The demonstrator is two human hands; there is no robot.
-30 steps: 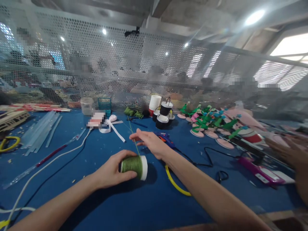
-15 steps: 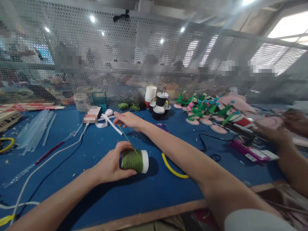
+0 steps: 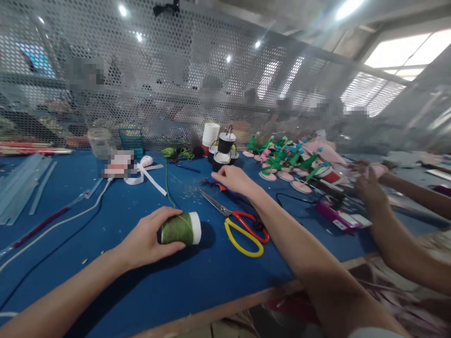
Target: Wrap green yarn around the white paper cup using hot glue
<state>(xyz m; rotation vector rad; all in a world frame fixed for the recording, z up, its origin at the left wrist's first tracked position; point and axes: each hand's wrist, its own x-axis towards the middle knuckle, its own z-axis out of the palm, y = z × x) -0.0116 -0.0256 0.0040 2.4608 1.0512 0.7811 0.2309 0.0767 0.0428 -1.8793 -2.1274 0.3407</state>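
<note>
My left hand is wrapped round a spool of green thread, which lies on its side with its white end facing right. From the spool a green strand runs back towards green yarn. My right hand is over blue-handled pliers, fingertips drawn together; whether it grips them or something small is hidden. Scissors with one red and one yellow handle lie partly spread, near my right forearm. A white ribbon rests beyond the spool.
Black and white small buckets and stacked white cups stand at the back. Green felt pieces on pink discs crowd the right. A purple device lies near a co-worker's hands. Clear strips and a white cable lie left.
My right hand has moved right, from the ribbon to the pliers, and the thread stretched up to it now lies slack. The scissors have come into fuller view. The left hand keeps the spool.
</note>
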